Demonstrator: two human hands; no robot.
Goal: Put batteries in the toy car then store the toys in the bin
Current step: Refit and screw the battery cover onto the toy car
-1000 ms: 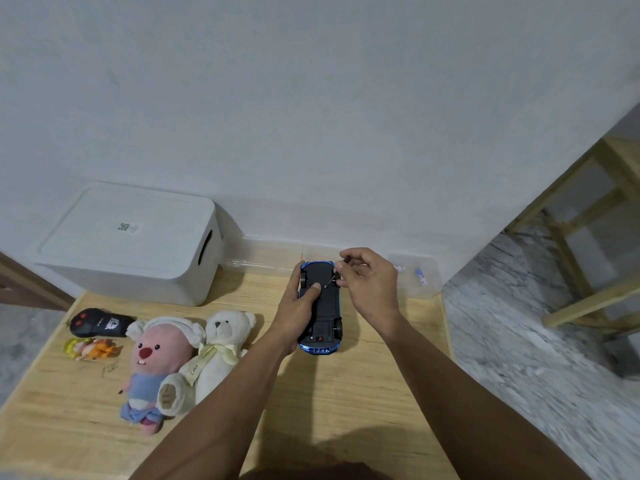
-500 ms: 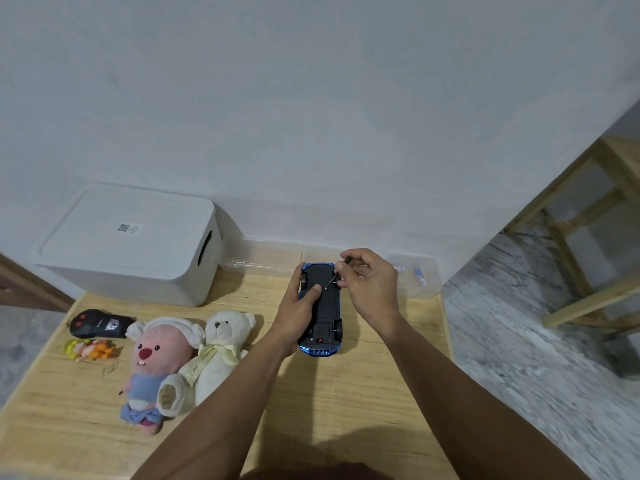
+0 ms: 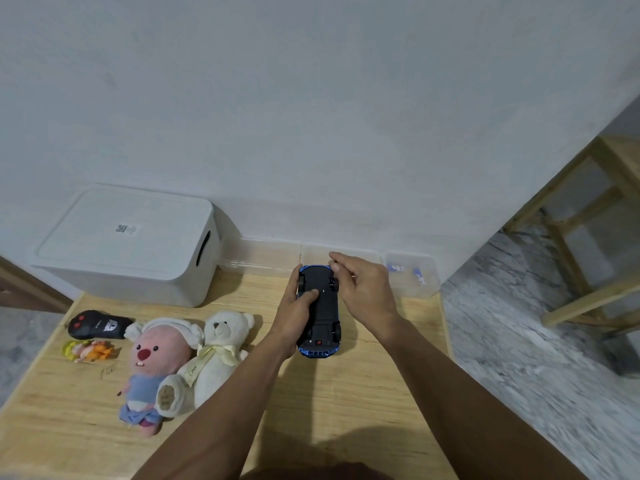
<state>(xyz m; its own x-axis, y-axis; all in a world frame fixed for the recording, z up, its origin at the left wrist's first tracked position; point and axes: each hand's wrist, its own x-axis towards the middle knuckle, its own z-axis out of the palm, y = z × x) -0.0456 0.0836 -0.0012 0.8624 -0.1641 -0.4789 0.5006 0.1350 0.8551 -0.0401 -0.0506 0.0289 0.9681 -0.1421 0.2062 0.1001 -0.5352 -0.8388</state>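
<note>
Fingers, left: the left hand [image 3: 297, 315] grips the toy car [image 3: 320, 310] along its left side, fingers wrapped over that edge and the thumb pressed flat on the black underside.
Fingers, right: the right hand [image 3: 363, 289] is curled just beside the car's far right wheel, fingertips pinched together; whether something small is held between them cannot be told.
Toy car: blue body, lying upside down with its black chassis up, lengthwise toward the wall, in the far middle of the table [image 3: 363, 393]; a small red switch shows near its near end.
Bin: a white lidded bin [image 3: 128, 247] stands at the far left corner of the table, against the wall, lid on, a dark handle slot in its right side.
Clear tray: a low transparent organiser [image 3: 412, 275] runs along the far edge behind the car; small blue-and-white items lie in its right compartment, too small to identify.
Plush toys: a pink beaver plush [image 3: 156, 365] and a white teddy bear [image 3: 218, 355] lie touching each other, left of the car.
Left edge: a black remote control [image 3: 97, 323] sits near the left edge, with a small yellow-orange figure [image 3: 90, 351] just in front of it.
</note>
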